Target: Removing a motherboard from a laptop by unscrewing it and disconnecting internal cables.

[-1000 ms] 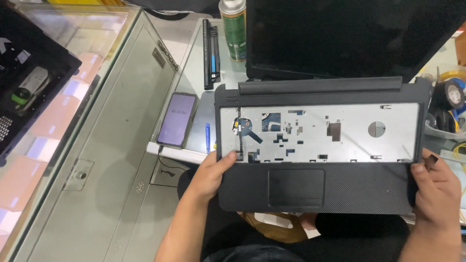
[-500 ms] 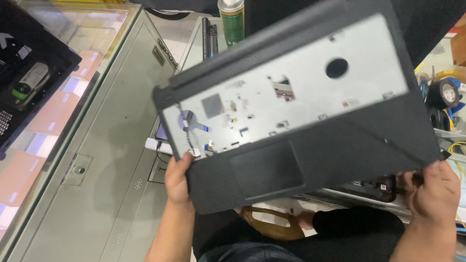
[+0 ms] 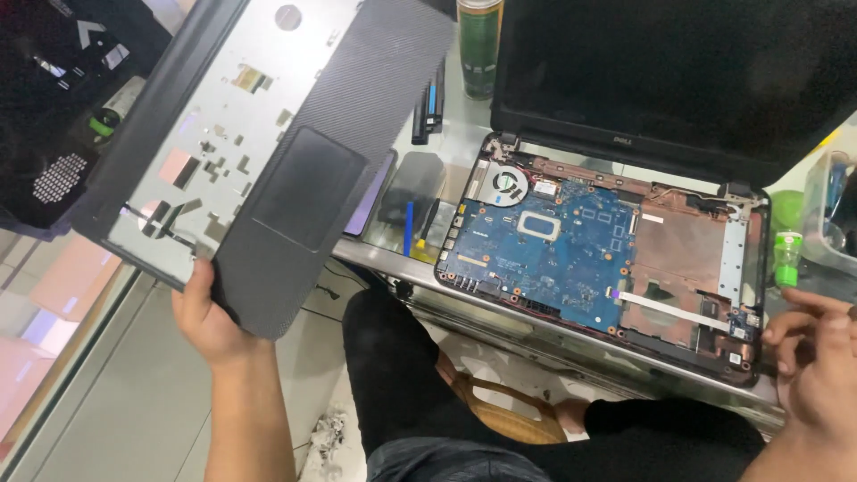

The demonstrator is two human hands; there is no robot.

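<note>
The left hand [image 3: 210,317] grips the bottom edge of the dark grey plastic laptop palmrest cover [image 3: 259,152], held tilted off to the left of the desk [image 3: 464,143]. The right hand [image 3: 817,366], fingers loosely curled and holding nothing, hovers beside the opened laptop base with its blue circuit board [image 3: 553,245].

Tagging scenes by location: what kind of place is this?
Likely an electronics repair bench. The left hand holds a detached laptop palmrest cover; an opened laptop with its blue board bare lies on a glass counter, a spray can behind.
</note>
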